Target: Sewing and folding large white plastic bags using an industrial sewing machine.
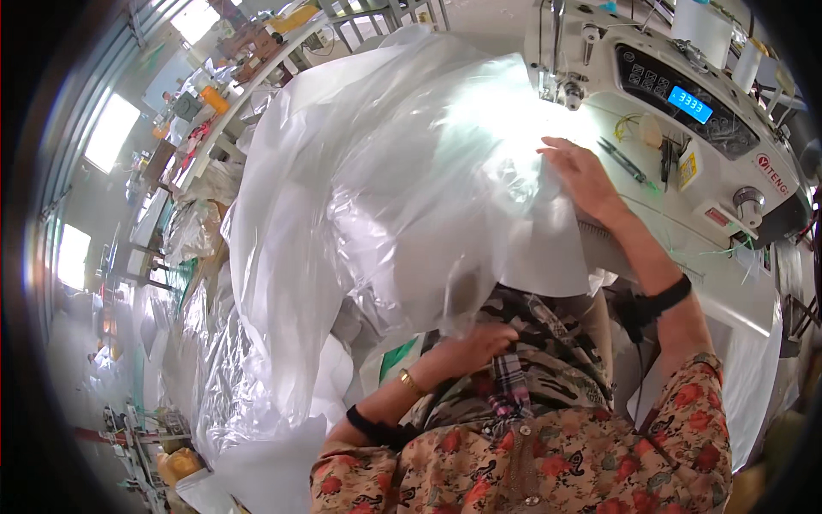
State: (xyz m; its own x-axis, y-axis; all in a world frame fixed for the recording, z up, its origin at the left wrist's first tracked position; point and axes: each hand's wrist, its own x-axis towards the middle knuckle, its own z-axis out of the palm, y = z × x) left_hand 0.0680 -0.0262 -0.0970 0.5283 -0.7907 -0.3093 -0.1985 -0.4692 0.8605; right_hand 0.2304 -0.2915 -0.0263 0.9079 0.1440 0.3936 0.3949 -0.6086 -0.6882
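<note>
A large translucent white plastic sheet [402, 197] spreads in loose folds from the sewing machine [685, 94] down over my lap. My right hand [586, 180] lies at the sheet's right edge, fingers stretched out and fingertips just below the needle area [569, 90], under a bright lamp glow. My left hand [479, 347] is closed at my lap, close to the sheet's lower edge and above a plaid cloth strip [511, 381]. Whatever its curled fingers hold, if anything, is hidden.
Thread snips [622, 160] lie on the machine bed to the right of my right hand. Thread cones [702, 30] stand behind the machine. More crumpled plastic [248, 377] hangs at the left. A cluttered table [248, 98] runs along the far left, with chairs [368, 17] behind.
</note>
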